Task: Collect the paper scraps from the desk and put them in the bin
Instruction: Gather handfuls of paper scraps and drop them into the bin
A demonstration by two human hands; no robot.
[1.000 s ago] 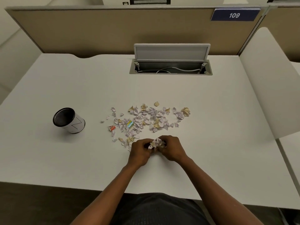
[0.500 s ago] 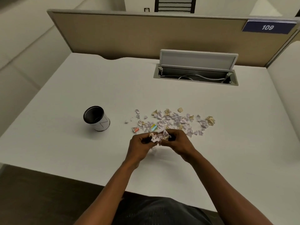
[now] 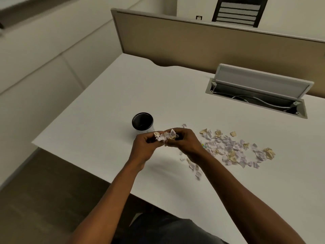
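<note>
A bunch of white and tan paper scraps (image 3: 165, 136) is cupped between my left hand (image 3: 143, 148) and my right hand (image 3: 184, 142), both closed around it above the white desk (image 3: 98, 124). The small bin (image 3: 142, 122), a white cup with a black inside, stands upright just behind my hands, its lower right side hidden by them. A loose scatter of paper scraps (image 3: 232, 149) lies on the desk to the right of my hands. A few scraps (image 3: 194, 167) lie beside my right forearm.
An open cable tray (image 3: 256, 99) with a raised lid is sunk into the desk at the back right. A tan partition (image 3: 193, 46) runs along the far edge. The desk's left edge (image 3: 70, 113) drops to the floor.
My hands have lifted the bunch of scraps and carried it left toward the bin. The view has swung left, so the scatter now sits to the right.
</note>
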